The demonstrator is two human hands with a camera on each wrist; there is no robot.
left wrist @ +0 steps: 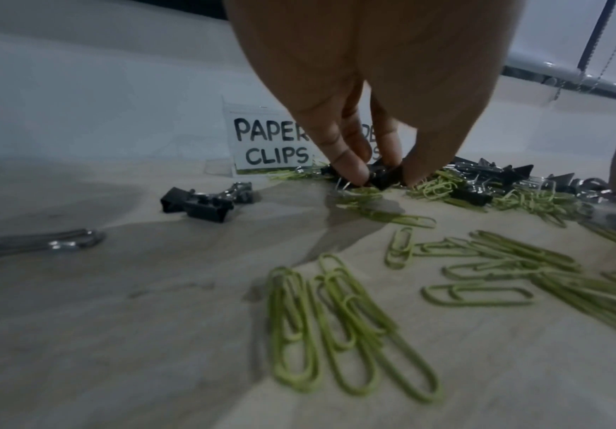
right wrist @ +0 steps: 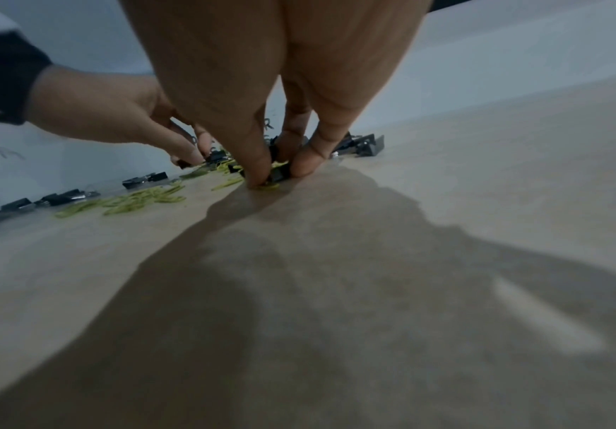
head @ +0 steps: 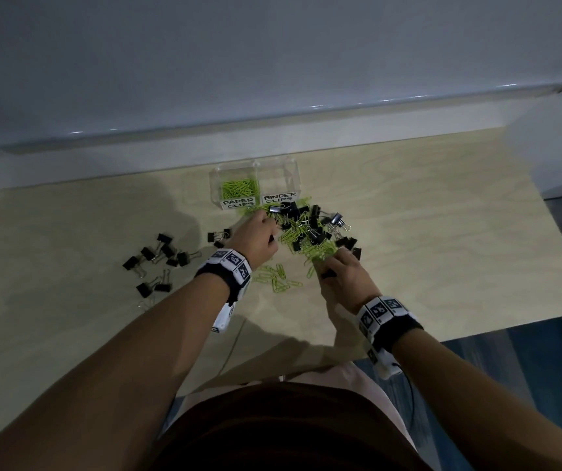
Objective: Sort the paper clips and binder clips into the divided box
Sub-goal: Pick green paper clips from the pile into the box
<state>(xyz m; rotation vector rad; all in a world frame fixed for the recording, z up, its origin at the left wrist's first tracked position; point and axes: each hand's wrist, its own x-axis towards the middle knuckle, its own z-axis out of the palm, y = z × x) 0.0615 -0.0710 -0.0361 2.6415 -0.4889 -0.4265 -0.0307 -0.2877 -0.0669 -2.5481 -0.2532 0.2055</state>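
Note:
A clear divided box stands at the back of the table, labelled PAPER CLIPS and BINDER CLIPS. Green paper clips lie in its left compartment. In front of it sits a mixed heap of black binder clips and green paper clips. My left hand is at the heap's left edge and pinches a black binder clip against the table. My right hand is at the heap's near edge; thumb and fingers pinch another black binder clip.
A group of black binder clips lies loose at the left, and two more sit near my left wrist. Loose green paper clips lie between my hands. The wooden table ends close at the right and front.

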